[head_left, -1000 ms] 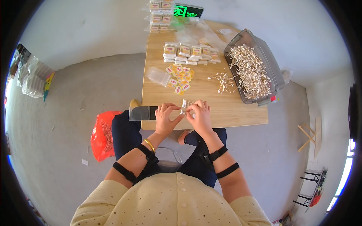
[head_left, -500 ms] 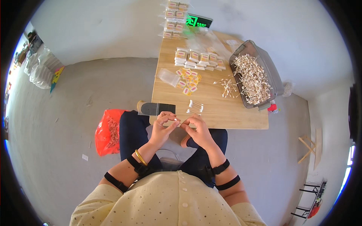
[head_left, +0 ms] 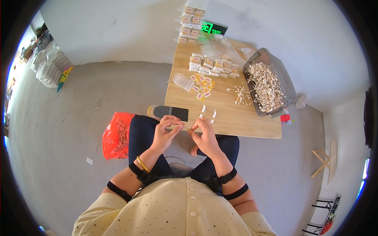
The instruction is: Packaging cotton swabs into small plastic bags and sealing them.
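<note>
My left hand and my right hand meet just off the near edge of the table, both closed in a pinch. Between their fingertips runs a thin cotton swab, its ends mostly hidden by the fingers. Just beyond my right hand, a small group of cotton swabs lies side by side on the wooden table. A flat grey and black device rests at the table's near left corner, beside my left hand.
A grey plastic bin heaped with cotton swabs tilts at the right. Loose swabs lie beside it. Farther back are yellow-white cards, a clear bag and stacked swab packs. A red bag stands on the floor.
The view has shifted slightly, so the table sits a little farther right and lower. Both hands keep their pinch; the thin stick between them shows more plainly.
</note>
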Demonstrator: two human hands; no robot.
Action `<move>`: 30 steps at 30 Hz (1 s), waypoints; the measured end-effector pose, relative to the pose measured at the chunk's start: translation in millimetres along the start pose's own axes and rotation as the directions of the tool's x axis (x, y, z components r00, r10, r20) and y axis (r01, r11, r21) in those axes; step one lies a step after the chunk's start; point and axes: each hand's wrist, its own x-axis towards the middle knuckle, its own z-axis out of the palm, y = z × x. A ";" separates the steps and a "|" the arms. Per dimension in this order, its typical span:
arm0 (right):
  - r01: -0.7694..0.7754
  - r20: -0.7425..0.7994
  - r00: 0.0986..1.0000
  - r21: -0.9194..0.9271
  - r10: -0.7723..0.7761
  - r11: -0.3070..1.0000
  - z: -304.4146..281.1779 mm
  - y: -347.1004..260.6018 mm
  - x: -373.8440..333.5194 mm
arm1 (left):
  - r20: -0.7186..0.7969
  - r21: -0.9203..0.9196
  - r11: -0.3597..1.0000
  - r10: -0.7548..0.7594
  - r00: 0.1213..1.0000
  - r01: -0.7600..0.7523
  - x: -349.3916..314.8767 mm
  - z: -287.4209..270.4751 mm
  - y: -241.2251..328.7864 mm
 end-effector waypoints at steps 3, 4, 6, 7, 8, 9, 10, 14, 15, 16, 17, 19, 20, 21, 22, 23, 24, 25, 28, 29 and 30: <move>0.020 -0.001 1.000 -0.022 -0.020 1.000 0.6 2.9 -3.1 | 0.037 0.086 0.996 0.034 0.999 -0.038 2.2 -4.4 0.2; 0.024 -0.002 1.000 -0.032 -0.024 0.999 0.5 3.6 -4.6 | 0.051 0.158 0.985 0.066 0.997 -0.073 3.0 -5.3 1.7; 0.026 -0.017 0.999 -0.057 -0.027 0.998 1.7 3.8 -7.5 | 0.069 0.274 0.954 0.107 0.992 -0.122 3.6 -8.8 6.7; 0.030 -0.028 0.999 -0.081 -0.032 0.996 2.3 3.5 -8.9 | 0.088 0.386 0.907 0.146 0.985 -0.169 3.4 -10.0 9.2; 0.029 -0.028 0.999 -0.081 -0.031 0.996 2.8 3.3 -10.2 | 0.088 0.386 0.907 0.145 0.986 -0.168 3.2 -10.6 9.1; 0.064 -0.035 0.997 -0.130 -0.069 0.989 3.5 3.4 -11.3 | 0.084 0.420 0.889 0.162 0.983 -0.182 3.0 -11.0 8.9; 0.097 -0.041 0.993 -0.180 -0.106 0.979 3.9 3.9 -12.0 | 0.082 0.453 0.869 0.180 0.980 -0.198 3.4 -10.6 9.5; 0.131 -0.027 0.989 -0.278 -0.144 0.952 6.7 3.8 -13.7 | 0.090 0.599 0.758 0.258 0.962 -0.260 0.9 -6.9 18.2; 0.144 -0.034 0.986 -0.304 -0.162 0.942 8.4 2.3 -13.8 | 0.091 0.622 0.733 0.279 0.956 -0.273 0.8 -6.2 19.9; 0.158 -0.040 0.983 -0.329 -0.181 0.931 10.0 0.3 -13.7 | 0.091 0.647 0.707 0.300 0.949 -0.286 0.5 -6.2 21.2; 0.158 -0.039 0.983 -0.328 -0.180 0.932 11.2 -1.5 -13.1 | 0.091 0.648 0.707 0.299 0.950 -0.285 0.3 -7.0 21.9; 0.143 -0.027 0.987 -0.305 -0.159 0.941 13.1 -4.3 -11.1 | 0.106 0.687 0.664 0.311 0.945 -0.295 -0.2 -10.1 22.8; 0.144 -0.027 0.987 -0.304 -0.159 0.942 14.0 -4.4 -10.4 | 0.105 0.688 0.663 0.310 0.945 -0.294 -0.7 -11.4 23.0; 0.144 -0.028 0.987 -0.301 -0.160 0.943 14.9 -4.4 -9.6 | 0.110 0.694 0.654 0.318 0.942 -0.302 -1.2 -12.7 23.2; 0.145 -0.030 0.987 -0.298 -0.161 0.943 15.8 -4.1 -8.8 | 0.116 0.699 0.644 0.326 0.938 -0.310 -1.5 -13.7 23.4; 0.145 -0.029 0.987 -0.297 -0.161 0.944 16.8 -3.5 -8.0 | 0.115 0.700 0.644 0.325 0.939 -0.309 -1.6 -14.4 24.6; 0.165 -0.031 0.983 -0.294 -0.182 0.941 17.9 -2.7 -7.3 | 0.141 0.724 0.603 0.347 0.927 -0.335 -1.7 -15.3 26.6; 0.184 -0.033 0.979 -0.290 -0.202 0.939 18.9 -2.4 -6.7 | 0.167 0.746 0.560 0.366 0.916 -0.360 -2.2 -16.2 28.3; 0.176 -0.023 0.982 -0.284 -0.190 0.943 22.1 -2.8 -3.2 | 0.205 0.766 0.507 0.388 0.898 -0.395 -3.7 -21.5 30.5; 0.179 -0.018 0.981 -0.280 -0.192 0.943 22.4 -2.3 -1.5 | 0.202 0.769 0.506 0.387 0.900 -0.390 -3.0 -23.1 30.7; 0.168 -0.013 0.984 -0.234 -0.176 0.958 21.6 -1.0 0.4 | 0.198 0.741 0.533 0.407 0.892 -0.408 -1.8 -24.7 31.0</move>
